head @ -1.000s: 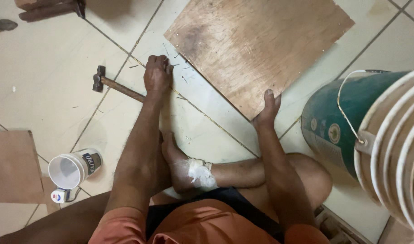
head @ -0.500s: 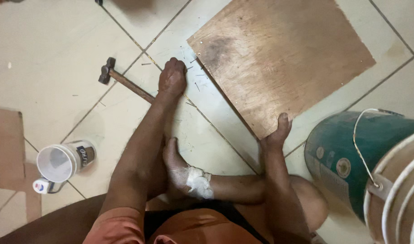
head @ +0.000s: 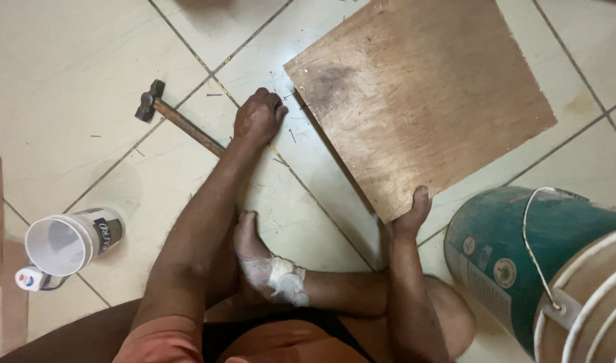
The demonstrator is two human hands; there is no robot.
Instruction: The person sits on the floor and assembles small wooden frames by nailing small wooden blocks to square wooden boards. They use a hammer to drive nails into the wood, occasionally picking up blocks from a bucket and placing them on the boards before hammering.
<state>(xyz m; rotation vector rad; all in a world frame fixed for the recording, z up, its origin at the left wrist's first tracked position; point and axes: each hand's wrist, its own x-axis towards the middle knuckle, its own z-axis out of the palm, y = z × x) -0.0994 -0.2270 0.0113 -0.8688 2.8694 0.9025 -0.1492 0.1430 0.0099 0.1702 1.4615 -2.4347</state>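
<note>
While the person sits cross-legged on the tiled floor (head: 66, 81), a bare foot (head: 254, 259) with a white bandage wrapped around it rests nearest, between the two forearms. To the left of it, a white plastic cup (head: 69, 240) lies on its side, with a small white bottle (head: 29, 277) touching its rim. On the right side stands a green bucket (head: 516, 262) with a wire handle, and a white ribbed rim crosses the lower right corner beside it. Further out, the right hand (head: 410, 214) clamps the near corner of a square plywood board (head: 422, 101), thumb on the top face and the fingers hidden beneath it; the board lies across the tiles, its near corner at this hand and the rest stretching away toward the top of the view. The left hand (head: 257, 117) is bunched together, knuckles up, pressing on the floor just beside the board's left corner, where several small nails (head: 291, 134) lie scattered; I cannot tell whether it pinches one of them. Just left of that hand lies a hammer (head: 177, 121), its wooden handle passing under the wrist and its dark head pointing away to the left.
</note>
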